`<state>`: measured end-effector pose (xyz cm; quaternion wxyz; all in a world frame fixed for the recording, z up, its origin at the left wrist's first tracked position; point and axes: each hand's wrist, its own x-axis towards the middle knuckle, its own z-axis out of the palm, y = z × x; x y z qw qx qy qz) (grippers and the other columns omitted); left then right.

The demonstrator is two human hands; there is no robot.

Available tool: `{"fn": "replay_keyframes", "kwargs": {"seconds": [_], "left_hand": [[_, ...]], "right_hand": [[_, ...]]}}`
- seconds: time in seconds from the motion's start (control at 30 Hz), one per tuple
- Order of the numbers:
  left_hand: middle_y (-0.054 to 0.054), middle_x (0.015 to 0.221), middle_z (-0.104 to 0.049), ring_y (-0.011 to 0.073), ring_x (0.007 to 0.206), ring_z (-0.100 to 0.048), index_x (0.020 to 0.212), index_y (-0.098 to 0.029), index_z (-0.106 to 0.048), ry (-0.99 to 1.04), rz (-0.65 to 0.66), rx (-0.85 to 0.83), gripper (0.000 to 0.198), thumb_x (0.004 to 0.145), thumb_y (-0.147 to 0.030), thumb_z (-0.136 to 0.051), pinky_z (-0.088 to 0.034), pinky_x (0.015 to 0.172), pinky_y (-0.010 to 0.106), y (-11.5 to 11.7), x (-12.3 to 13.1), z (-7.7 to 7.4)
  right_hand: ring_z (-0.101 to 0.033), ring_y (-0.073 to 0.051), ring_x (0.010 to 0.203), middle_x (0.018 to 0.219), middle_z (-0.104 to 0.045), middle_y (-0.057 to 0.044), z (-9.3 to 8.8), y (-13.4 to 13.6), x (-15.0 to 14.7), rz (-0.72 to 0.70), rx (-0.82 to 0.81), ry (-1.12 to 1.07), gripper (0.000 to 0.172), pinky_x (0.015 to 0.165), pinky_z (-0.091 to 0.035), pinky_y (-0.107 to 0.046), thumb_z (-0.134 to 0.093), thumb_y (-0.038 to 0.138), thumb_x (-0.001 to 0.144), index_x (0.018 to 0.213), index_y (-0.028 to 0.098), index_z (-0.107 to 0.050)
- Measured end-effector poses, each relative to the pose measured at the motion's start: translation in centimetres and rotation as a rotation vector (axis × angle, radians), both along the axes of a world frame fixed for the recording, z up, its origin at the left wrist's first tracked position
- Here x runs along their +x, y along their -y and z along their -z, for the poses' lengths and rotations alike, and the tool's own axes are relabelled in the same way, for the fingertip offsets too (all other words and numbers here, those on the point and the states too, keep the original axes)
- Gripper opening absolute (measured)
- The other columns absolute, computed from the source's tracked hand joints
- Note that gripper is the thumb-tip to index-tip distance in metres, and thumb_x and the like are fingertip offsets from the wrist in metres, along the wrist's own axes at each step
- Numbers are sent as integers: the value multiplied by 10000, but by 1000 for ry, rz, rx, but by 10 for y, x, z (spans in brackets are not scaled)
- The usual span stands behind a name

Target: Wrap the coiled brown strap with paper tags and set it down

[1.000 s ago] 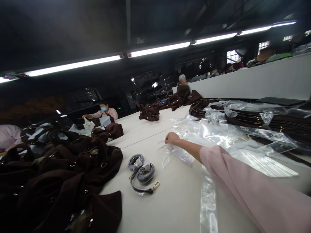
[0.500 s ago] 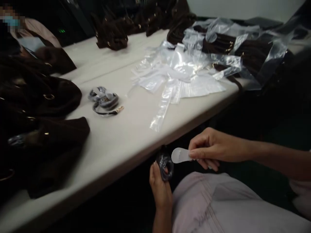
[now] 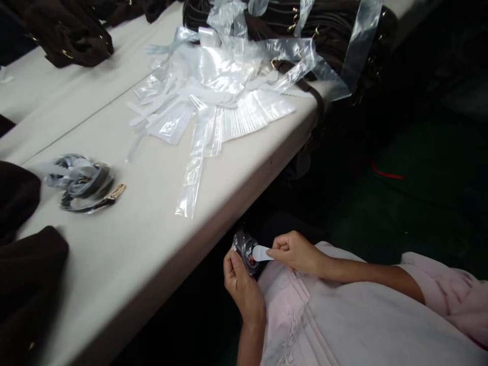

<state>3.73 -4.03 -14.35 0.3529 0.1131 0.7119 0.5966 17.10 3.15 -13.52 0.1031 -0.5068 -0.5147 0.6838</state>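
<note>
A dark strap coiled in clear plastic (image 3: 242,245) is gripped by my left hand (image 3: 244,290), below the table's front edge. My right hand (image 3: 299,252) pinches a white tab with a rounded end (image 3: 262,253) between thumb and fingers. The rounded end meets the opening of the coil; whether it passes inside I cannot tell. On the table, to the left, lie more plastic-wrapped coiled straps (image 3: 86,180) with a gold-coloured clasp (image 3: 117,191).
Clear plastic sleeves (image 3: 251,114) and white strips spread over the pale table (image 3: 152,244). Behind them lies a pile of dark straps (image 3: 335,23) with gold hardware. Dark brown bags stand at the left (image 3: 28,284) and far left back (image 3: 72,35). A red strip (image 3: 387,173) lies on the floor.
My right hand has brought the white tab leftward to the wrapped coil, closing the gap between them. The view has swung right, so the table things appear farther left.
</note>
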Motion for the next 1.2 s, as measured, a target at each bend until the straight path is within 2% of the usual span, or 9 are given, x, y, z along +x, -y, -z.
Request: {"fn": "replay_keyframes", "kwargs": {"seconds": [0.17,0.33,0.43,0.57,0.7,0.83,0.97,1.03,1.2], "left_hand": [[32,917,-670,141,759,-603,1083,-181,-650,-126,-19,-40,413,877,-529,-570,-476,695,241,2,1,0],[70,1011,-686,183,870,-632,1105,-176,-664,-237,28,-78,418,891,-516,-551,-482,722,253,4,1,0],[52,962,-680,159,824,-614,1112,-178,-658,-228,26,-69,408,897,-507,-551,-473,717,244,2,1,1],[8,852,-653,109,732,-570,1047,-179,-663,35,-39,51,376,871,-506,-602,-466,696,216,-2,-1,0],[24,986,-674,120,885,-607,998,-183,-682,328,-62,191,316,865,-465,-634,-476,823,230,-7,-1,-12],[58,1046,-680,164,947,-621,1043,-175,-688,517,-10,182,360,870,-482,-617,-492,865,291,-6,4,-23],[39,912,-683,125,783,-614,994,-157,-691,511,95,123,337,846,-458,-660,-506,748,246,5,7,-26],[29,865,-679,111,725,-599,950,-153,-692,501,128,83,326,826,-454,-686,-503,702,228,12,6,-23],[52,841,-679,141,722,-620,959,-125,-694,553,51,-38,391,784,-474,-717,-509,659,245,26,0,-13]], "right_hand": [[-403,-60,409,475,-494,48,1,0,-6,46,52,21,254,394,-260,-174,-646,327,775,612,154,-556],[-385,-69,491,515,-490,37,3,-1,-12,70,157,0,222,444,-252,-187,-671,332,761,657,137,-650],[-375,-68,499,523,-488,38,6,-3,-13,107,180,-22,239,456,-248,-194,-676,359,768,684,136,-667],[-333,-58,427,471,-453,61,7,-10,-8,246,59,-124,304,430,-225,-199,-647,426,803,845,127,-682],[-314,-59,411,462,-437,85,6,-20,-3,352,-5,-228,502,445,-250,-195,-574,387,872,1313,147,-570],[-381,-67,507,605,-496,40,0,-31,-5,249,140,-288,476,498,-319,-201,-552,408,905,1316,172,-599],[-533,-100,698,872,-651,-22,-4,-48,-5,160,373,-324,474,634,-428,-209,-508,464,954,1353,215,-568],[-585,-125,813,985,-682,-50,-2,-56,1,32,433,-394,453,728,-462,-223,-530,476,948,1290,195,-626],[-608,-110,684,822,-713,-53,10,-58,18,-346,363,-475,382,630,-462,-193,-660,472,869,1012,134,-768]]}}
